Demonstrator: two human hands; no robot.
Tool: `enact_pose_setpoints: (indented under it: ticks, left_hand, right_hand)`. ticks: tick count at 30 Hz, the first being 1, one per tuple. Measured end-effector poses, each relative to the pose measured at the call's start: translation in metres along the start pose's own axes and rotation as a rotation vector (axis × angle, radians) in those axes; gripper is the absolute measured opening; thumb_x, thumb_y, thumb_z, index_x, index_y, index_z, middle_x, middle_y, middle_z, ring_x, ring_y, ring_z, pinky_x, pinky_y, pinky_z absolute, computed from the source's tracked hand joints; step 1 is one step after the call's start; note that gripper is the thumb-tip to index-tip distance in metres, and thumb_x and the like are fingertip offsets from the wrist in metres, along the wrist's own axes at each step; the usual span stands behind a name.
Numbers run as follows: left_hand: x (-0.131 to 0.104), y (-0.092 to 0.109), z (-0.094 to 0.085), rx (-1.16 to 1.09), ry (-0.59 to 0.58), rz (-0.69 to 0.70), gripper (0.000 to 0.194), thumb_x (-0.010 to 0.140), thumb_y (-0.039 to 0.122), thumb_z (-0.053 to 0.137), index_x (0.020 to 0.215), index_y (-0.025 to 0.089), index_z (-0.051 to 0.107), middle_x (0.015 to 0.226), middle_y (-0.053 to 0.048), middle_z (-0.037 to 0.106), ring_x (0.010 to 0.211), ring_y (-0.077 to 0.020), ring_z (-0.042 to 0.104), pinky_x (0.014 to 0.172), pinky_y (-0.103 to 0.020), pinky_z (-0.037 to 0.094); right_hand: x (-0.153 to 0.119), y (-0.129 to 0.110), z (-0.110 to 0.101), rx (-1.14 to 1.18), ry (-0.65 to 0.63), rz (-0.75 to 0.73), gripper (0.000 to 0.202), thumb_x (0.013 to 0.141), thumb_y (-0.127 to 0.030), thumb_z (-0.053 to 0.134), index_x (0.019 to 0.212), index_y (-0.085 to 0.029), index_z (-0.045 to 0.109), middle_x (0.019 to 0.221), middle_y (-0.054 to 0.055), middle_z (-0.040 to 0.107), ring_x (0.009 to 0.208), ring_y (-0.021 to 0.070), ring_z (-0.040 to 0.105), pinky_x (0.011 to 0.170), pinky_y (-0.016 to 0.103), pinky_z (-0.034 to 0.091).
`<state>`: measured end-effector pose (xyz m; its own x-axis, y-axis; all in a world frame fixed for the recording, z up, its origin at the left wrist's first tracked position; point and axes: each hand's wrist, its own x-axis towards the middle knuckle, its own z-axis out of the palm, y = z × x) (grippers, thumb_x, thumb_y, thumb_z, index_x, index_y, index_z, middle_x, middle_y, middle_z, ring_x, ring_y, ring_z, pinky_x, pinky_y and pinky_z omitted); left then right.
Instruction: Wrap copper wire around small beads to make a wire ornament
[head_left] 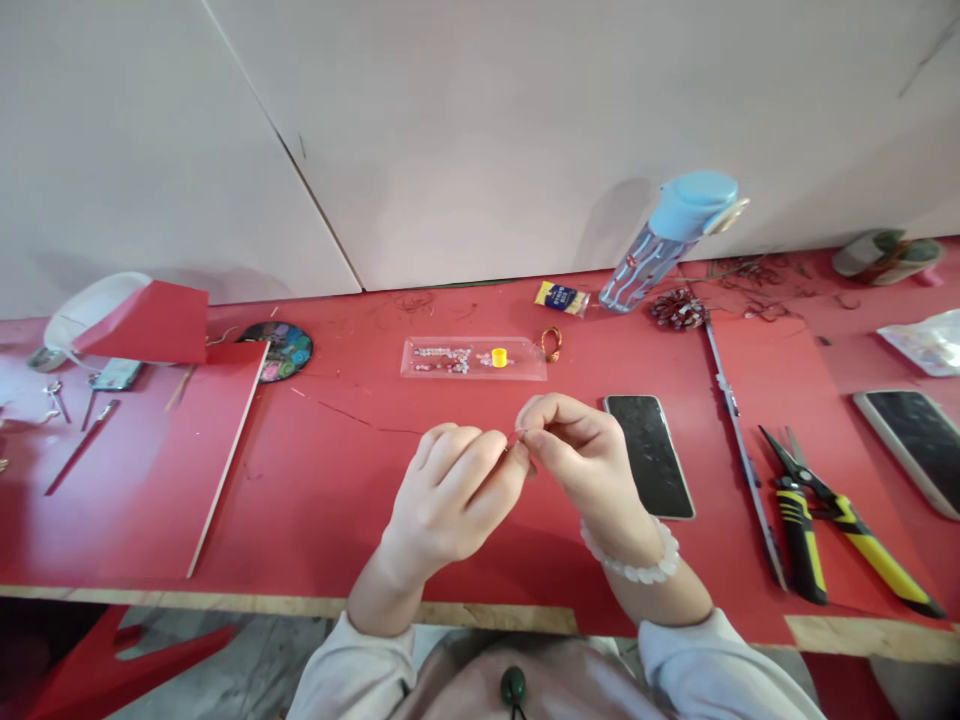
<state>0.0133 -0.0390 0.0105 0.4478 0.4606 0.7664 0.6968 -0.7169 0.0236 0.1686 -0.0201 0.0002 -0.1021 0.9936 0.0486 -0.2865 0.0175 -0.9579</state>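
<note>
My left hand (454, 490) is closed in a pinch on a thin red cord (397, 431), whose dark length trails off to the left over the red table. Thumb and forefinger of my right hand (581, 445) meet the left fingertips and pinch the same cord; a fine pale tip shows there, too small to name. Beyond the hands lies a clear tray (525, 371) with small pink, white and red beads (444, 360) and a yellow cap (499, 357). A braided red-and-gold loop (553, 344) rests beside the tray's right end.
Right of my hands lie a phone (650, 455), yellow-and-black pliers (814, 500) and a second phone (915, 440). A blue water bottle (656, 245) stands near the wall with a small packet (562, 298) beside it. A red board (180, 470) and a paint palette (283, 350) are left.
</note>
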Motion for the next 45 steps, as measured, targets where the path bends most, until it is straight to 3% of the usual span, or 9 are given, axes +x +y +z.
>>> enact_pose_setpoints:
  ticks: [9,18,23,29,32,34,36,41,45]
  left_hand:
    - [0.005,-0.008,0.014,0.113,-0.081,0.000,0.013,0.096,0.007,0.060,0.089,0.016,0.066,0.080,-0.004,0.068,0.077,-0.0175,0.060,0.075,-0.032,0.048]
    - [0.000,-0.022,0.012,-0.214,0.038,-0.147,0.017,0.092,0.006,0.065,0.099,0.021,0.068,0.090,-0.003,0.071,0.080,-0.0149,0.062,0.072,-0.028,0.055]
    - [0.001,-0.021,0.005,-0.467,0.065,-0.164,0.011,0.093,0.011,0.067,0.096,0.021,0.067,0.088,-0.002,0.069,0.078,-0.0144,0.061,0.070,-0.029,0.055]
    - [0.003,-0.019,0.007,-0.327,0.007,-0.106,0.013,0.097,0.010,0.058,0.095,0.021,0.065,0.092,-0.002,0.070,0.084,-0.0151,0.066,0.088,-0.038,0.049]
    - [0.000,-0.017,0.014,-0.125,0.129,-0.165,0.010,0.094,0.015,0.065,0.100,0.022,0.064,0.103,-0.006,0.069,0.106,-0.0223,0.067,0.100,-0.045,0.048]
    - [-0.002,-0.016,0.018,-0.134,0.273,-0.233,0.015,0.090,0.020,0.071,0.101,0.023,0.061,0.101,-0.006,0.066,0.101,-0.0222,0.067,0.088,-0.040,0.055]
    - [-0.002,-0.017,0.018,-0.238,0.325,-0.356,0.012,0.092,0.021,0.069,0.099,0.021,0.060,0.091,-0.003,0.062,0.084,-0.0168,0.064,0.073,-0.031,0.056]
    - [0.006,-0.018,0.012,-0.458,0.019,-0.470,0.017,0.100,0.027,0.057,0.084,0.020,0.058,0.073,0.001,0.062,0.063,-0.0109,0.058,0.059,-0.022,0.048]
    - [0.008,-0.016,0.012,-0.490,0.030,-0.521,0.021,0.099,0.022,0.055,0.078,0.020,0.055,0.068,0.002,0.059,0.057,-0.0097,0.052,0.055,-0.021,0.044]
  right_hand:
    - [0.017,0.015,0.001,-0.126,0.115,0.045,0.014,0.072,-0.024,0.064,0.060,-0.021,0.057,0.047,-0.006,0.055,0.045,0.0095,0.051,0.045,0.022,0.044]
    - [0.018,0.002,-0.018,-0.029,-0.169,-0.047,0.016,0.086,-0.035,0.077,0.082,-0.020,0.075,0.071,0.002,0.071,0.062,0.0139,0.063,0.060,0.029,0.055]
    - [0.008,-0.004,-0.017,0.061,-0.240,-0.069,0.020,0.092,-0.038,0.072,0.084,-0.020,0.075,0.074,0.002,0.068,0.065,0.0138,0.063,0.063,0.028,0.055]
    - [0.004,-0.004,-0.014,0.010,-0.208,-0.081,0.023,0.088,-0.037,0.076,0.076,-0.020,0.069,0.070,0.000,0.065,0.062,0.0117,0.058,0.061,0.026,0.051]
    - [0.007,0.003,-0.011,0.075,-0.128,-0.012,0.028,0.086,-0.044,0.077,0.075,-0.021,0.067,0.065,-0.001,0.064,0.057,0.0124,0.057,0.057,0.027,0.052]
    - [0.009,0.010,-0.007,0.171,-0.072,0.010,0.030,0.084,-0.049,0.079,0.077,-0.021,0.068,0.065,-0.001,0.066,0.056,0.0131,0.058,0.059,0.029,0.055]
    - [0.010,0.018,-0.003,0.254,-0.044,0.017,0.029,0.083,-0.050,0.080,0.078,-0.022,0.071,0.069,0.000,0.070,0.057,0.0129,0.059,0.062,0.030,0.056]
    - [0.010,0.029,0.010,0.340,-0.043,0.057,0.028,0.078,-0.051,0.083,0.079,-0.025,0.073,0.077,0.000,0.071,0.072,0.0147,0.064,0.075,0.031,0.057]
    - [0.011,0.030,0.012,0.310,-0.048,0.027,0.025,0.076,-0.047,0.086,0.077,-0.026,0.072,0.079,-0.001,0.066,0.078,0.0147,0.063,0.078,0.031,0.056]
